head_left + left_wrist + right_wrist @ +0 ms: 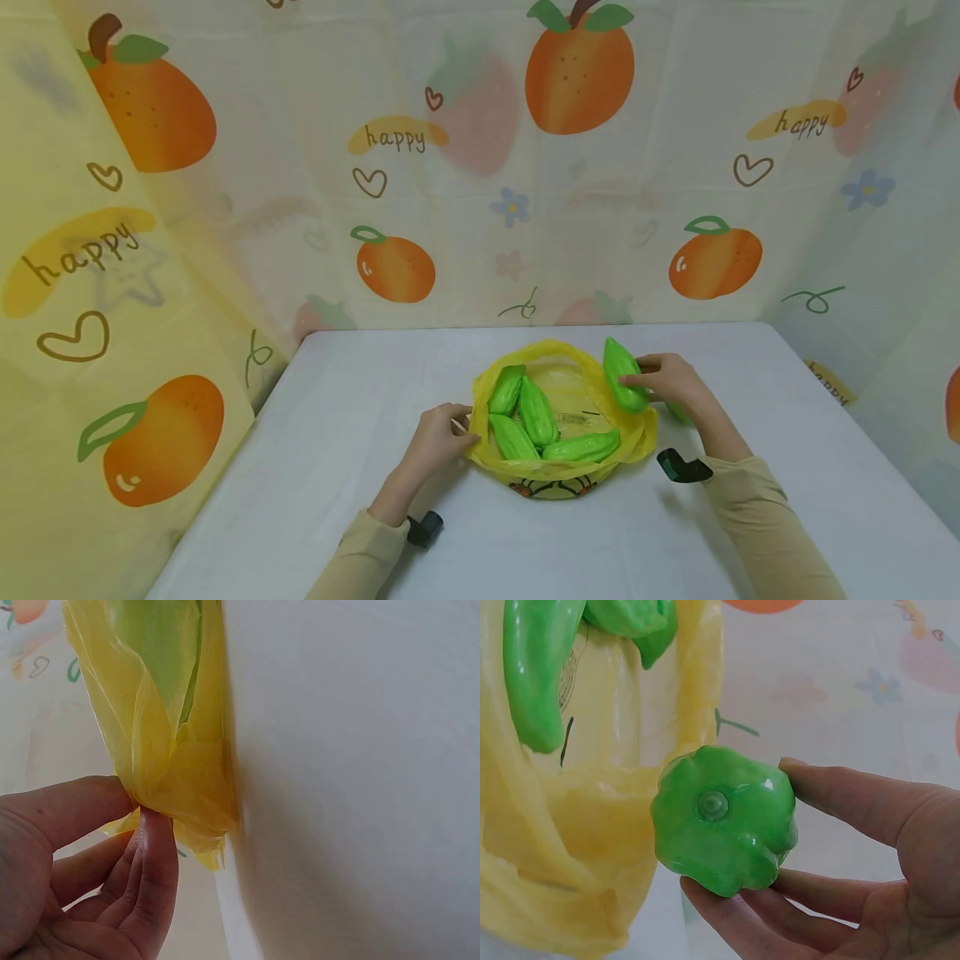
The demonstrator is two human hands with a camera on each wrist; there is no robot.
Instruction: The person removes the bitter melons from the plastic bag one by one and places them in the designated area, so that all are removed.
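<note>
A yellow plastic bag (562,375) lies with its mouth spread wide, and several bright green, ridged model vegetables (536,412) rest inside it. At its left rim my left hand (442,437) pinches the thin film; the left wrist view shows thumb and fingertips meeting on the gathered yellow bag (161,772). My right hand (667,379) holds another green model vegetable (621,375) over the bag's right rim, pointed end up. In the right wrist view, thumb and fingers grip the sides of that model vegetable (724,821), whose lobed end with a small round nub faces the camera.
One more green object (678,412) shows partly behind my right wrist, outside the bag on the white tabletop (360,375). Fruit-printed cloth (465,225) hangs behind the table and along both sides. Each wrist carries a small black camera mount (682,467).
</note>
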